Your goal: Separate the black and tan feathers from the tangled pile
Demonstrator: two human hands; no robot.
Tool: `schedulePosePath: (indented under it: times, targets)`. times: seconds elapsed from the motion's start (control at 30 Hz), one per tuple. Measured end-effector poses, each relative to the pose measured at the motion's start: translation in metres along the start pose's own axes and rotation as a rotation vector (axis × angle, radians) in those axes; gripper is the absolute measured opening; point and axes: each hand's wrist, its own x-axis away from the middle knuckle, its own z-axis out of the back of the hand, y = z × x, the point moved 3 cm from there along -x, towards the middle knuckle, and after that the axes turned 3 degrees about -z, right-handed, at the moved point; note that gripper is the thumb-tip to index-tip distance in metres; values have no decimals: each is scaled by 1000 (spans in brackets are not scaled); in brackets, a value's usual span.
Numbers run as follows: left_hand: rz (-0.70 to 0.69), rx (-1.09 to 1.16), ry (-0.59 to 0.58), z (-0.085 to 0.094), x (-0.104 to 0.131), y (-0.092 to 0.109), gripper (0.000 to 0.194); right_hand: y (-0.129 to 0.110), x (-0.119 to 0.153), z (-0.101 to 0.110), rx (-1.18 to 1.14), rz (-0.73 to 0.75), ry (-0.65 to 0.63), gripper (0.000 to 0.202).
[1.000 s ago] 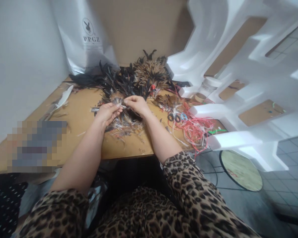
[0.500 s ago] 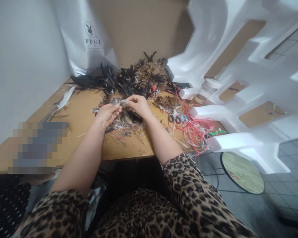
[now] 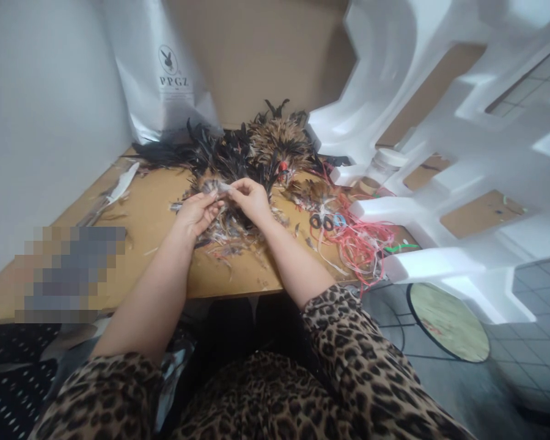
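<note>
My left hand (image 3: 197, 211) pinches a small brown-and-grey feather (image 3: 211, 184) between thumb and forefinger, over the wooden table. My right hand (image 3: 251, 200) is closed on the pale fluffy end of the same feather, its fingertips close to the left ones. Whether this is one feather or a small bunch I cannot tell. Below and between the hands lies a litter of loose feathers and quill scraps (image 3: 229, 235). Just behind them rises a heap of long black feathers (image 3: 224, 150), beside a bundle of brown feathers (image 3: 282, 137).
Right of my hands lie scissors with black finger loops (image 3: 321, 222), a blue ring (image 3: 339, 220) and tangled pink string (image 3: 364, 241). White foam packing (image 3: 421, 263) stands along the right edge. A silver bag (image 3: 165, 104) stands at the back; a white feather (image 3: 123, 182) lies left.
My right hand has come slightly down and left, closer to my left hand. Both hands keep hold of the feather. The view has shifted a little.
</note>
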Motion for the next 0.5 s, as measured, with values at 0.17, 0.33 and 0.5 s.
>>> schedulePosePath:
  times: [0.17,0.33,0.5]
  targets:
    - [-108,-11,82,2,-1,4,5,-3,1,3,219,8,-16,17]
    - [-201,-208,110,0,2,4,12,-9,4,5,482,54,-110,14]
    - [-283,-356,45,-3,2,2,14,-6,4,2,437,-5,-220,12]
